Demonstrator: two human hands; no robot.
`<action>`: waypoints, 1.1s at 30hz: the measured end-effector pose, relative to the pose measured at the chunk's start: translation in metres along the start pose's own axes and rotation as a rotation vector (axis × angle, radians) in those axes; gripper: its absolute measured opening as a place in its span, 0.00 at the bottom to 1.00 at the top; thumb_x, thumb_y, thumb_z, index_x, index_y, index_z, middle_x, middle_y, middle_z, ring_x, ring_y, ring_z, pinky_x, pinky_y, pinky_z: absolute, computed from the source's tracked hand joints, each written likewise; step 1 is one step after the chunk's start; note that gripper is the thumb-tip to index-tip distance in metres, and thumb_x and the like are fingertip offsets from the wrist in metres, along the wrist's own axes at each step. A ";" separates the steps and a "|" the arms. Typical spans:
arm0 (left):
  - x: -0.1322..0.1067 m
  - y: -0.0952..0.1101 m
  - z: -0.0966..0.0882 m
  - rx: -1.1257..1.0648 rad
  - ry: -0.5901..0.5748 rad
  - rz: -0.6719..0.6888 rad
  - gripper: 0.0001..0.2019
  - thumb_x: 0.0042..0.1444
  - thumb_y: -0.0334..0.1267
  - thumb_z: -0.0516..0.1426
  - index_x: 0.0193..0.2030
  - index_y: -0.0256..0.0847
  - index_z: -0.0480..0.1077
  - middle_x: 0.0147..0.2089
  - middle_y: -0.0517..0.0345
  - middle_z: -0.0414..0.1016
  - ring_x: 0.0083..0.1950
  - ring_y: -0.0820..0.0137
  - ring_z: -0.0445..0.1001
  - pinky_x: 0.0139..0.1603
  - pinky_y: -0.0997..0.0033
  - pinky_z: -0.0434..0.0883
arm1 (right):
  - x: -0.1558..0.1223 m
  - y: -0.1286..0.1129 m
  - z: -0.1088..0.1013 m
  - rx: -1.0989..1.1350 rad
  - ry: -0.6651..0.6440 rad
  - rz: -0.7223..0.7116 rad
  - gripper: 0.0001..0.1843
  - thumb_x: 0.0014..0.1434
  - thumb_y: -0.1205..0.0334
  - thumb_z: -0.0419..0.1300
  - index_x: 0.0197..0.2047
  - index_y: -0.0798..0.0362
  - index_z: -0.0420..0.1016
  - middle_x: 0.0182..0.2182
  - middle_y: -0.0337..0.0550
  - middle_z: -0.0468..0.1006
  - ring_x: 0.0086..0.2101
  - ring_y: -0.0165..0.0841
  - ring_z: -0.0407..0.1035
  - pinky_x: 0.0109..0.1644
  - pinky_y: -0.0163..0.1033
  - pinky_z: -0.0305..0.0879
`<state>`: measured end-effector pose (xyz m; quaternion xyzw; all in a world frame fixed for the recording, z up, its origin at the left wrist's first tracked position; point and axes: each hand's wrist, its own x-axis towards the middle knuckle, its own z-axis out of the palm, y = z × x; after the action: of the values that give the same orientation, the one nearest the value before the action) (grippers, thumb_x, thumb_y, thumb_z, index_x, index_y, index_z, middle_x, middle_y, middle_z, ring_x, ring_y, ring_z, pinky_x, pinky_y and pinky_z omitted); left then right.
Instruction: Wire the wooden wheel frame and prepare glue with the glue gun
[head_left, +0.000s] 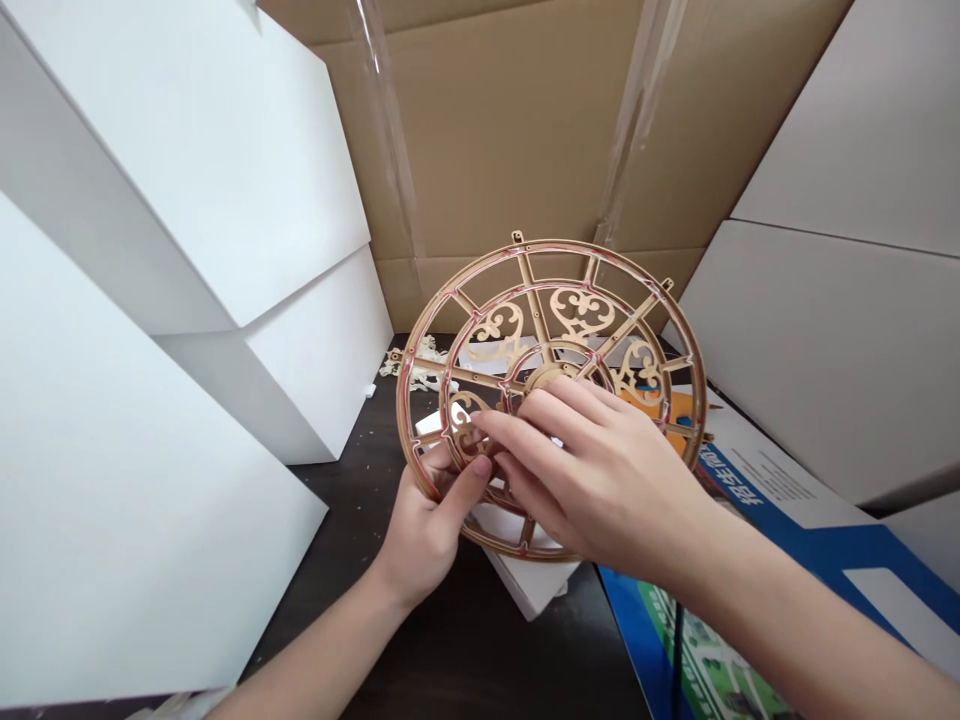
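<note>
A tan round frame [537, 316], like a spoked wheel with several rings, is held tilted above the dark table. Reddish and clear strips run along its rings. My left hand [424, 530] is closed on the lower left rim, thumb in front. My right hand [607, 470] reaches across the hub with curled fingers. Its index fingertip and my left thumb meet at a curly scrollwork piece [463, 440] in the lower left section. Similar scrollwork ornaments [582, 313] sit in the upper sections. My right palm hides much of the lower right of the frame.
White boxes [187, 150] stack up on the left, and more white boxes [817, 350] stand on the right. Cardboard [510, 130] closes the back. Pale scraps [424, 360], an orange item [679, 410], a small white box [532, 585], a blue printed sheet [817, 550] and a black cable [678, 650] lie around.
</note>
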<state>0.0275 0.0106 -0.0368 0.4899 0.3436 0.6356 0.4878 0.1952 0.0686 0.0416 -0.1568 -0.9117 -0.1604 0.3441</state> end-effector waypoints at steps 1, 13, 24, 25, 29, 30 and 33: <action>0.000 0.000 0.000 0.001 0.001 0.002 0.14 0.68 0.40 0.59 0.58 0.46 0.77 0.53 0.51 0.79 0.54 0.61 0.78 0.56 0.64 0.73 | 0.000 0.000 0.000 0.008 -0.007 0.008 0.12 0.64 0.69 0.57 0.48 0.60 0.80 0.32 0.45 0.71 0.34 0.38 0.60 0.38 0.45 0.60; 0.004 0.001 0.003 -0.082 0.092 -0.021 0.13 0.68 0.45 0.59 0.55 0.47 0.79 0.55 0.52 0.79 0.58 0.61 0.76 0.64 0.61 0.69 | -0.001 -0.002 0.001 0.074 -0.077 0.033 0.14 0.66 0.68 0.56 0.52 0.59 0.78 0.35 0.46 0.74 0.37 0.38 0.62 0.40 0.44 0.59; 0.001 0.001 0.002 -0.095 0.100 -0.010 0.15 0.64 0.45 0.61 0.54 0.43 0.80 0.54 0.48 0.80 0.60 0.53 0.75 0.60 0.58 0.73 | -0.001 -0.007 0.001 0.071 -0.097 -0.028 0.13 0.67 0.69 0.54 0.48 0.55 0.79 0.35 0.46 0.74 0.36 0.37 0.60 0.40 0.44 0.57; 0.001 0.001 0.002 -0.072 0.094 -0.009 0.15 0.64 0.45 0.61 0.54 0.43 0.80 0.54 0.48 0.80 0.60 0.53 0.75 0.61 0.57 0.73 | -0.001 -0.007 0.001 0.074 -0.106 -0.027 0.13 0.67 0.69 0.54 0.48 0.55 0.79 0.35 0.45 0.74 0.37 0.37 0.60 0.40 0.44 0.57; 0.000 0.001 0.001 -0.023 0.082 0.003 0.16 0.65 0.44 0.60 0.56 0.45 0.79 0.54 0.49 0.79 0.60 0.52 0.75 0.63 0.56 0.71 | -0.002 -0.007 0.003 0.079 -0.113 -0.034 0.13 0.68 0.68 0.52 0.47 0.55 0.79 0.34 0.45 0.74 0.36 0.37 0.60 0.39 0.44 0.57; 0.000 0.000 0.001 -0.013 0.082 0.002 0.16 0.65 0.44 0.60 0.56 0.45 0.79 0.54 0.49 0.80 0.60 0.52 0.75 0.63 0.55 0.70 | -0.002 -0.007 0.003 0.078 -0.109 -0.040 0.13 0.68 0.68 0.52 0.47 0.55 0.79 0.34 0.45 0.74 0.36 0.37 0.60 0.39 0.44 0.57; 0.000 0.000 0.001 0.013 0.068 -0.001 0.16 0.66 0.44 0.59 0.56 0.45 0.79 0.53 0.49 0.80 0.58 0.53 0.76 0.65 0.54 0.69 | -0.001 -0.005 0.004 0.083 -0.100 -0.049 0.12 0.68 0.68 0.52 0.45 0.56 0.78 0.34 0.45 0.74 0.36 0.37 0.60 0.40 0.43 0.57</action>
<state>0.0283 0.0107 -0.0362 0.4711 0.3644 0.6493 0.4729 0.1918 0.0655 0.0373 -0.1279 -0.9373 -0.1228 0.3001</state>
